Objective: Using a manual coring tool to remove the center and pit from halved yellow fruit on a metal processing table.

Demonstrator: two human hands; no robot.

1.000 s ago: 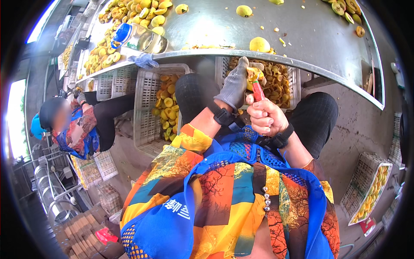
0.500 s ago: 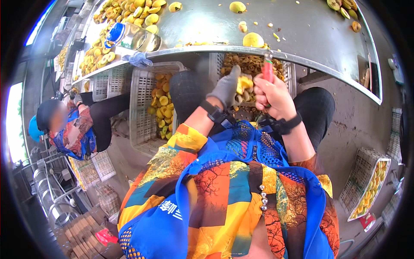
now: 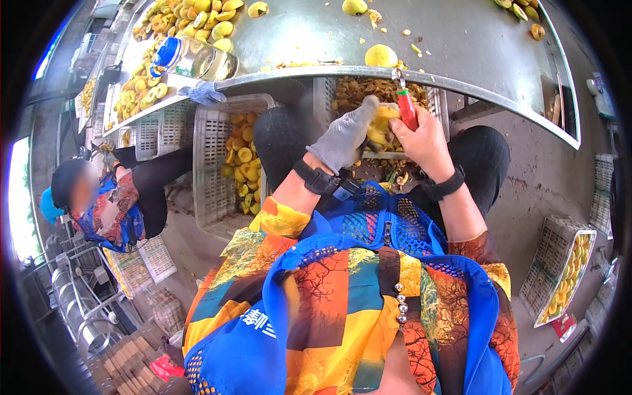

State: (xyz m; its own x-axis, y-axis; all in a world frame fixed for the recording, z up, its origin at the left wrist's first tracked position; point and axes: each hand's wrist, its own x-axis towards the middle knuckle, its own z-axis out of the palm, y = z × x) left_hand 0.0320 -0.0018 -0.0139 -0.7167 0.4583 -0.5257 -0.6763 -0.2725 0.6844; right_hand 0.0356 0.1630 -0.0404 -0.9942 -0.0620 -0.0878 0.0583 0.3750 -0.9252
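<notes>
My left hand [image 3: 343, 137], in a grey glove, is closed around a yellow peach [image 3: 382, 128] between my knees. Bare, my right hand [image 3: 428, 143] grips the red handle of a small pitting tool [image 3: 407, 109]. The tool points up and away from me, its short metal tip near the table edge. My right thumb and fingers sit right beside the peach, seeming to touch it. Beneath my hands stands a crate [image 3: 323, 99] of brownish peach scraps. A whole yellow peach [image 3: 381, 56] rests on the table edge just beyond the tool.
The metal table [image 3: 296, 29] runs across in front, with piled peach halves [image 3: 197, 18], a blue-capped jar [image 3: 204, 59] and a glove [image 3: 203, 93] on its left. A crate [image 3: 209, 158] of halves stands by my left knee. Another person [image 3: 108, 201] sits farther left. Rightward is another fruit crate [image 3: 550, 270].
My right hand has lowered the tool slightly and tilted its tip to the left. My left hand has turned with the peach, which now sits closer to my right fingers.
</notes>
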